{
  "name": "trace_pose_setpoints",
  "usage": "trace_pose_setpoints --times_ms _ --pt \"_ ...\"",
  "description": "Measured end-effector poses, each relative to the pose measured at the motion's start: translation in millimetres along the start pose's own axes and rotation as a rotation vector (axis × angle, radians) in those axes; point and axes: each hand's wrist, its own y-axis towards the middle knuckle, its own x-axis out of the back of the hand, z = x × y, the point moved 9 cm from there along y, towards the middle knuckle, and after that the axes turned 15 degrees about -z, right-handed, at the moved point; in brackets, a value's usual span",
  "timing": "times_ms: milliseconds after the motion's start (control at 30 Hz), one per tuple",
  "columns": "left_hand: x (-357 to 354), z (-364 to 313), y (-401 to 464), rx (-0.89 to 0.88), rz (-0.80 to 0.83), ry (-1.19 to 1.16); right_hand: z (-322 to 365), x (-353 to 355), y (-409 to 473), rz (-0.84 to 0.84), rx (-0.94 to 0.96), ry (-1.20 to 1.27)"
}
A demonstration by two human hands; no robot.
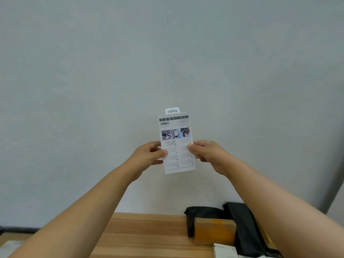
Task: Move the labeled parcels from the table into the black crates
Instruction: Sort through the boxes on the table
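Both hands held a white labeled parcel (176, 144) upright before a pale wall, well above the wooden worktop (145, 235); the left hand (149, 155) and right hand (204, 152) each pinched one side edge, thumbs on the printed face

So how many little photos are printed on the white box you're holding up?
3. They sit side by side in a row on the white box, under the barcode: one left, one middle, one right. The left hand and right hand hide none.

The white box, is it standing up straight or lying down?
Nearly upright. The white box is held in the air, hang tab on top, left hand and right hand pinching its sides.
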Motion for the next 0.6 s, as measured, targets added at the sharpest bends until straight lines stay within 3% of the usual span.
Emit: trace_pose_setpoints --times_ms 133,333,600 --pt "6 -11 5 -0.050 -0.057 0.177 0 2 3 0.022 -0.036 0.043" --pt "3 -11 5 0.070 0.031 0.070 -5 0 1 0.058 -0.097 0.057" --pt "7 -4 9 0.174 0.021 -0.011 -14 -6 1 0.102 -0.205 0.158"
